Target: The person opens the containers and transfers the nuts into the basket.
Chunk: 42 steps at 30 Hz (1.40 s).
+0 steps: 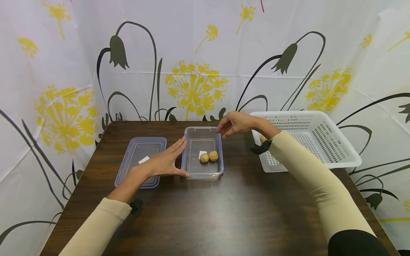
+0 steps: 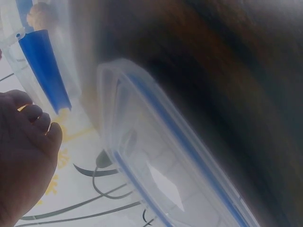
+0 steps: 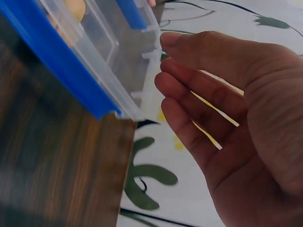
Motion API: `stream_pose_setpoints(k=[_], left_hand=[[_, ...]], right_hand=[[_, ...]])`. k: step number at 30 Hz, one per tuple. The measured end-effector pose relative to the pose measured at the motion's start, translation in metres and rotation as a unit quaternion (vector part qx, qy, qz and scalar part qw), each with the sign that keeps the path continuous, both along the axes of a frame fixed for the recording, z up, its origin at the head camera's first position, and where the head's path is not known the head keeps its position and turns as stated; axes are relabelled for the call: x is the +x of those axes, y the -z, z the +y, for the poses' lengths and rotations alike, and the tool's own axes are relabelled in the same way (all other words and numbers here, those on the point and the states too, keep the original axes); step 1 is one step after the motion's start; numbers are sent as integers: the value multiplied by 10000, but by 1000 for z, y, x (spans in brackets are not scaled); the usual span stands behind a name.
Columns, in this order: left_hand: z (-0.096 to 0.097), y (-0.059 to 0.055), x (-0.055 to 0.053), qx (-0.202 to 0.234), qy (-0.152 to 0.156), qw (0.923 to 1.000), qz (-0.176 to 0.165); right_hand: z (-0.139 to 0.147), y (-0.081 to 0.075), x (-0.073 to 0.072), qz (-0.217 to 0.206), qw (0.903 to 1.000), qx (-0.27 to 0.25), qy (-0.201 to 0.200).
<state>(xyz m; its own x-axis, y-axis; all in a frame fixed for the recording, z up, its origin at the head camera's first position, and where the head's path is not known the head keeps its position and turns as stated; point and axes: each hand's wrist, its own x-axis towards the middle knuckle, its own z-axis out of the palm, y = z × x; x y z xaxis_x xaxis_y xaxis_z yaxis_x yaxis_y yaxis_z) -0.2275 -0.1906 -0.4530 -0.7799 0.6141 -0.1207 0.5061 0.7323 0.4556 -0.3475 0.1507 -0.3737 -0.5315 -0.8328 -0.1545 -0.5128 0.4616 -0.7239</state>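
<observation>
A clear plastic food container (image 1: 200,142) with blue side clips stands in the middle of the table, and two walnuts (image 1: 209,156) lie inside near its front beside a white label. My left hand (image 1: 169,160) is at the container's left side, fingers extended and thumb spread to the front corner. At the back right corner is my right hand (image 1: 235,123), its fingers loosely bent. In the right wrist view the thumb tip of this hand (image 3: 222,90) comes right at the container's rim, with nothing between thumb and fingers.
Left of the container lies its clear lid (image 1: 136,149) with a blue seal, partly behind my left forearm. A white perforated basket (image 1: 341,151) stands at the right; walnuts (image 1: 263,138) show in it beside my right wrist. A flowered curtain (image 1: 192,46) hangs behind the table.
</observation>
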Motion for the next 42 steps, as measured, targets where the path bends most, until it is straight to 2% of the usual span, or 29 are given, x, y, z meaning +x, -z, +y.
stream_pose_setpoints(k=[7, 11, 18, 24, 31, 36, 42], left_hand=[[-1, 1, 0, -1, -17, 10000, -5], [-2, -1, 1, -31, -58, 10000, -65], [-2, -2, 0, -61, -72, 9999, -73], [-2, -1, 0, -47, -39, 10000, -39], [-1, -2, -1, -50, -11, 10000, -44], [-1, -3, 0, -57, -14, 10000, -27], [-1, -2, 0, -44, -1, 10000, -34]], right_hand=[[-29, 17, -7, 4, 9993, 152, -356], [-42, 28, -8, -131, 9983, 238, -522], [-61, 43, -8, 200, 9946, 556, -847], [-72, 55, -6, 282, 9922, 780, -926], [-79, 59, -3, 266, 9886, 1206, -863], [-83, 62, -2, 351, 9864, 1302, -937], [-86, 63, 2, 222, 9855, 1354, -1002]])
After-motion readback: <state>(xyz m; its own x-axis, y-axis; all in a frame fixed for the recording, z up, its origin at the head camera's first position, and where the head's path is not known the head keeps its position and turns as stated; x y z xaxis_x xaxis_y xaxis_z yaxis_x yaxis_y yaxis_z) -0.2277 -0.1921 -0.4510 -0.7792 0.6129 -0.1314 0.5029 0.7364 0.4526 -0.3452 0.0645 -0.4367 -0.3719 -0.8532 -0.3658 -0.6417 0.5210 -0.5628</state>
